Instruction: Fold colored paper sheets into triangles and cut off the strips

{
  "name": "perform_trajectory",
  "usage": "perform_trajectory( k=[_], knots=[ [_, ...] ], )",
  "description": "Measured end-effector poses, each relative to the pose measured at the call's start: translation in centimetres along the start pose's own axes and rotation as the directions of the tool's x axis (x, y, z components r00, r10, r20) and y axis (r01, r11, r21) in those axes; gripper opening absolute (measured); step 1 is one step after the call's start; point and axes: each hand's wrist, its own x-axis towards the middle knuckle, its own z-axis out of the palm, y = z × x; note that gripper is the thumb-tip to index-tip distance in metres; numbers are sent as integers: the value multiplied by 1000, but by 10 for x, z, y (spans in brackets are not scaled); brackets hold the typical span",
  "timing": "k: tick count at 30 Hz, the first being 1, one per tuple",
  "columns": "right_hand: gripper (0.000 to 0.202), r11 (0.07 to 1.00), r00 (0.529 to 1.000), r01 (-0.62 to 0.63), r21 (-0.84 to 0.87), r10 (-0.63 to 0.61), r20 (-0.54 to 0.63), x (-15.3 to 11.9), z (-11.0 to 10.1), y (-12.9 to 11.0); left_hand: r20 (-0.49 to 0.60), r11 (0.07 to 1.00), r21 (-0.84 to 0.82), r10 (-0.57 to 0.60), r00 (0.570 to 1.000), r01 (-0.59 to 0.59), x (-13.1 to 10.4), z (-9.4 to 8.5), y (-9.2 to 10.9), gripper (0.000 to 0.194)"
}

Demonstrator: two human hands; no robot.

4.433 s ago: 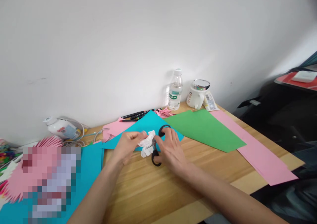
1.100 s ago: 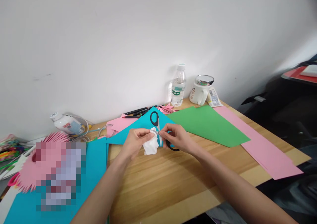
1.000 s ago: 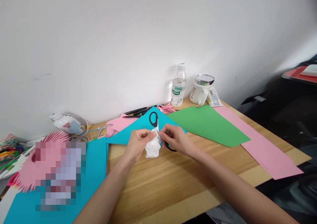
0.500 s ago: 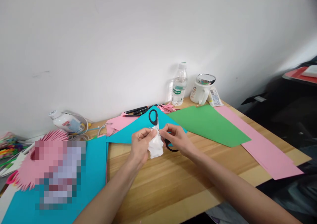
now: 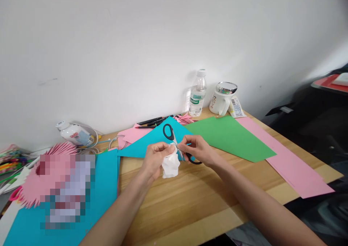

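Pinched in my left hand (image 5: 155,159) is a crumpled white tissue (image 5: 170,165), its loose part hanging below the fingers. My right hand (image 5: 196,148) is closed around the pivot area of a pair of scissors (image 5: 168,131) with black handles. One handle loop points up and away, while the other sticks out under my right hand. The blades are spread, and a bare metal part shows between my two hands, close to the tissue. Both hands are above the wooden table (image 5: 160,209), in front of a blue paper sheet (image 5: 138,146).
Green paper (image 5: 231,139) and pink strips (image 5: 288,159) lie to the right. A water bottle (image 5: 198,95) and a lidded mug (image 5: 221,99) stand by the wall. Black pens (image 5: 153,122) lie behind the blue sheet. At left are a white bottle (image 5: 76,134) and a fringed pink paper (image 5: 32,180).
My right hand has shifted slightly right with the scissors, away from the tissue, and more of the metal blade shows. My left hand still holds the tissue, slightly lower.
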Motion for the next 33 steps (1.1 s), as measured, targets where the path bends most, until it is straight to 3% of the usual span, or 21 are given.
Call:
perform_trajectory(
  k=[4,11,16,19,25,28,33],
  knots=[
    [36,995,996,24,95,-16,-85,1,12,8,-80,998,-64,13,997,-18,-1,5,-2,32],
    [38,981,972,49,188,-4,-234,-1,24,9,-109,984,-171,23,994,-42,-2,10,-9,33],
    [38,979,976,40,200,4,-216,-1,21,9,-25,991,-5,134,991,-134,-1,6,-6,31],
    [38,981,971,28,194,19,-236,-1,19,8,-39,976,122,184,982,-178,2,-1,0,33],
    [37,971,982,37,237,9,-191,-1,16,6,-111,982,120,162,981,-148,7,-11,9,34],
    [37,972,985,29,233,13,-174,-2,18,6,-93,975,144,183,979,-168,5,-9,9,35],
    [36,995,976,75,72,-59,-208,-5,24,7,-50,937,262,252,966,-231,1,-4,6,35]
  ],
)
